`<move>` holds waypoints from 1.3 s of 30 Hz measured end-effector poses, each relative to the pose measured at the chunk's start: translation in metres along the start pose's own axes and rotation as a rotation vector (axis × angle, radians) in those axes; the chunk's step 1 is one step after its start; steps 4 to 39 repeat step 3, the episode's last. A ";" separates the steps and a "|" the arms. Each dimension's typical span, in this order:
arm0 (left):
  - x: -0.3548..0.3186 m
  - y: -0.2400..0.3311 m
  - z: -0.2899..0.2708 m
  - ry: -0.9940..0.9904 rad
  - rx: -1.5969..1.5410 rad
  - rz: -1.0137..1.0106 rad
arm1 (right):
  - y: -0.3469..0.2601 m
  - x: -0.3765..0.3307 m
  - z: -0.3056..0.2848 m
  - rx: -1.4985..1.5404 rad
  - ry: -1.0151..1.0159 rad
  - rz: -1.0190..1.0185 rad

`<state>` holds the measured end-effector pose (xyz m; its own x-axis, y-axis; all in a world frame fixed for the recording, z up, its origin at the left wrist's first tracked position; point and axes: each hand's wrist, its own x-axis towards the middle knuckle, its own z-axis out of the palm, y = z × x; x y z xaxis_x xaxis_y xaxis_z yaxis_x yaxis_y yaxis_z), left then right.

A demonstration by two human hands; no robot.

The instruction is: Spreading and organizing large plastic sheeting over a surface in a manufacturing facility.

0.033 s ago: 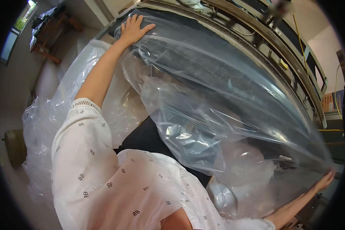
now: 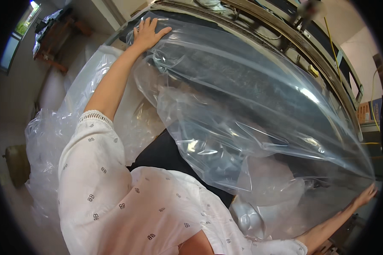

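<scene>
My left hand lies flat with its fingers spread on the far left end of a dark work surface, pressing on a clear plastic sheet. Far out to the right, my right hand is closed on the corner of that same sheet. Between my hands the sheet stretches along the surface, with bright glints and long creases. Its nearer part hangs in loose folds over the front edge, by my body.
A long metal bar machine runs behind the surface, with yellow cords at its right. More crumpled clear plastic is heaped on my left. A wooden table stands at the back left, near a window.
My right hand has shifted slightly up and to the right with the sheet's corner. The sheet's right part is pulled farther over the bar side. My left hand stays put.
</scene>
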<state>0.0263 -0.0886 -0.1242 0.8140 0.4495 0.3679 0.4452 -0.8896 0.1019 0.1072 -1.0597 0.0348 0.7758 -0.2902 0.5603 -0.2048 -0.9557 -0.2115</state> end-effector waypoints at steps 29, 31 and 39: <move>-0.002 0.005 0.000 -0.053 0.026 -0.118 | -0.077 0.022 0.023 0.200 0.261 -0.472; -0.002 0.005 0.000 -0.053 0.026 -0.118 | -0.077 0.022 0.023 0.200 0.261 -0.472; -0.002 0.005 0.000 -0.053 0.026 -0.118 | -0.077 0.022 0.023 0.200 0.261 -0.472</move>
